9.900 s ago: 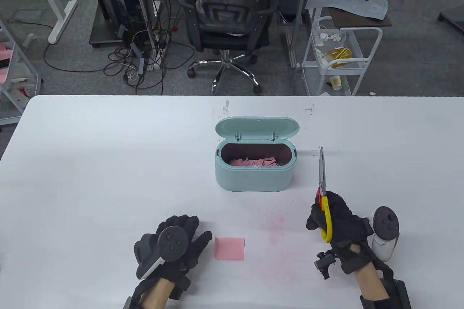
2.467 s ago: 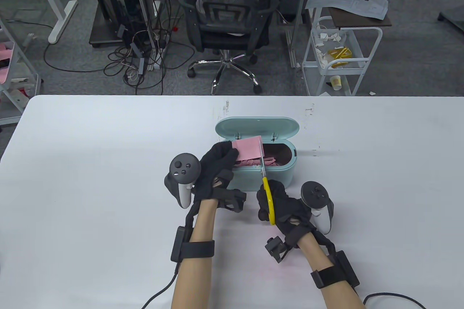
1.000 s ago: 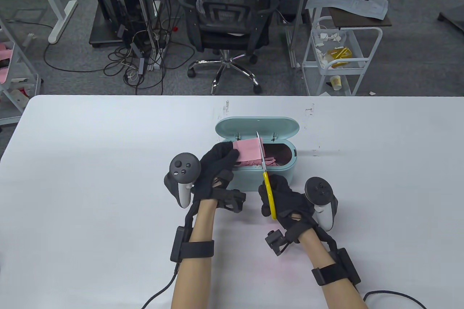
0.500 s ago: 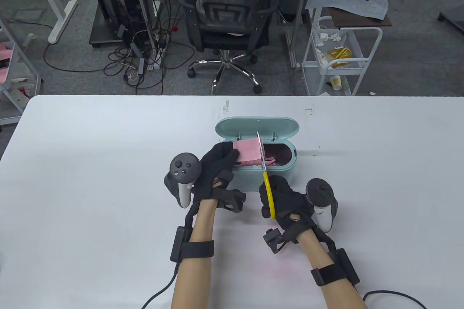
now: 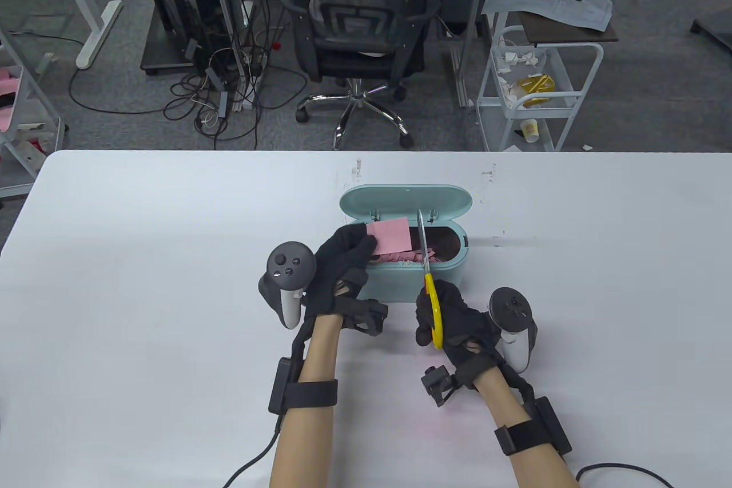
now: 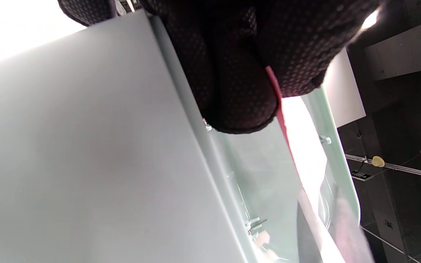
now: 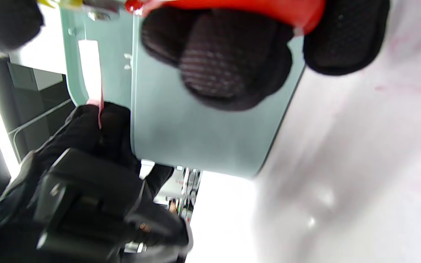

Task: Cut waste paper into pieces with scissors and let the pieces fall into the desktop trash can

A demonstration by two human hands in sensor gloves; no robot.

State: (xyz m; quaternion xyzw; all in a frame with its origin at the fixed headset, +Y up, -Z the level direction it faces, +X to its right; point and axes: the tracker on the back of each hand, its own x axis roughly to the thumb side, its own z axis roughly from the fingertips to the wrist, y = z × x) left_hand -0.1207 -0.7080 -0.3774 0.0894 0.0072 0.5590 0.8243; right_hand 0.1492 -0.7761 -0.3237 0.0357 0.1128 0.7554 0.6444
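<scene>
My left hand (image 5: 350, 252) pinches a pink paper sheet (image 5: 390, 233) by its left edge and holds it over the open mint trash can (image 5: 400, 281). Pink strips (image 5: 426, 254) lie inside the can. My right hand (image 5: 449, 313) grips the yellow and red handles of the scissors (image 5: 424, 248). Their blades point away from me over the can, just right of the paper and apart from it. In the left wrist view my gloved fingers (image 6: 232, 80) clamp the paper (image 6: 302, 157) edge-on. The right wrist view shows my fingers (image 7: 232, 58) through the red handle (image 7: 239, 6), in front of the can (image 7: 196, 124).
The can's lid (image 5: 406, 199) stands open at its far side. The white table (image 5: 143, 282) has a faint pink stain (image 5: 440, 425) near my right forearm. Beyond the far edge are an office chair (image 5: 357, 30) and a white cart (image 5: 534, 87).
The scissors and my right hand have shifted to the right, so the blades have left the paper's right edge. My left hand and the paper have stayed where they were.
</scene>
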